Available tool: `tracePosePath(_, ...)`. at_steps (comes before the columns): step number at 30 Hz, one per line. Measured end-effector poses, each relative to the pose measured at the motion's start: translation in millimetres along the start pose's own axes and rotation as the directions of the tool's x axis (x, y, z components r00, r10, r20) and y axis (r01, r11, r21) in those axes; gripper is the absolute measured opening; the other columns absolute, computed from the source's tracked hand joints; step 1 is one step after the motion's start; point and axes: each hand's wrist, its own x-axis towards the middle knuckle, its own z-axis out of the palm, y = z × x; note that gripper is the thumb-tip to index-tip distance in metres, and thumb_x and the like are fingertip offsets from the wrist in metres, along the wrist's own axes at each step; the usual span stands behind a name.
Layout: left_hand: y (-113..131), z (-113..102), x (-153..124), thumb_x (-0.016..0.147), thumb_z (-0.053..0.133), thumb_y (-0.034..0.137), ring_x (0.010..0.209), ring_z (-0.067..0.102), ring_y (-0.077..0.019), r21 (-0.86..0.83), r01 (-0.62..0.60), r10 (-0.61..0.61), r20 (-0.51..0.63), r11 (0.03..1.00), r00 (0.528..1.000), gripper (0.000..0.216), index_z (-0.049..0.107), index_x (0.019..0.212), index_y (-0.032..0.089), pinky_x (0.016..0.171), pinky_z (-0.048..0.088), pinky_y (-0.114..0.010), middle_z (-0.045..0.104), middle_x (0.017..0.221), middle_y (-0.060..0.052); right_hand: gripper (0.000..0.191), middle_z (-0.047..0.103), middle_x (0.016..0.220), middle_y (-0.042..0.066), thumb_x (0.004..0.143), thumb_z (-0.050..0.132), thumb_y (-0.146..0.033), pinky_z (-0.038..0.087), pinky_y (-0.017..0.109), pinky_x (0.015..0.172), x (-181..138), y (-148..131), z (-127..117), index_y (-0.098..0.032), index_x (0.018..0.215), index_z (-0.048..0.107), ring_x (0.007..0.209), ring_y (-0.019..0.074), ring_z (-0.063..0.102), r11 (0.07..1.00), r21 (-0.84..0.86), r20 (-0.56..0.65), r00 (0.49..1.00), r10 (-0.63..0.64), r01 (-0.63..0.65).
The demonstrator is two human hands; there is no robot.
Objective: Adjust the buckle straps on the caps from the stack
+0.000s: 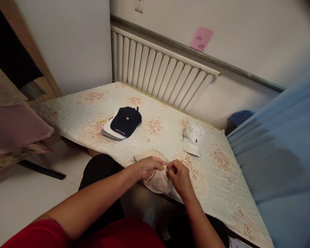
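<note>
A cream baseball cap (158,182) lies at the near edge of the table, its brim pointing away from me. My left hand (151,166) is closed on the cap, thumb on top. Pinched against the cap's right side, my right hand (179,175) has its fingertips at a small dark piece on the cap, too small to make out. Further left rests a stack of caps, with a navy cap (126,120) on top and white and grey brims beneath it. A white cap (193,139) sits alone to the right.
A flower-patterned cloth (155,137) covers the table. Behind it a white radiator (157,69) runs along the wall, with a pink note (202,38) above. A blue curtain (281,144) hangs at the right, and pink fabric (15,127) at the left.
</note>
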Motion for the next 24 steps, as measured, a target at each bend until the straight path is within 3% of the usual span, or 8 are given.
tracePosePath(8,-0.2,-0.7,1.3,0.051,0.062,0.006,0.053,0.054,-0.0130,-0.005,0.015,-0.015,0.013,1.000,1.000,0.022,0.053,0.069,0.016,0.059,0.041,-0.026,0.058,0.055,0.004,0.015,0.053,0.067,0.000,0.075,0.047,-0.011,0.037,0.028,0.062,-2.4,1.3,3.6,-0.021,0.067,0.053,0.064,0.0149,0.049,0.999,0.012,-0.014,0.999,-0.039,0.040)
tracePosePath(24,0.1,-2.6,1.6,0.050,0.060,0.005,0.051,0.054,-0.0123,-0.012,0.009,-0.009,-0.010,1.000,1.000,0.022,0.054,0.069,0.015,0.058,0.041,-0.025,0.059,0.055,0.003,0.017,0.048,0.065,-0.004,0.066,0.050,-0.011,0.036,0.027,0.060,-2.1,6.6,0.7,-0.021,0.077,0.059,0.061,0.0141,0.046,0.981,0.177,0.082,0.994,0.069,-0.082)
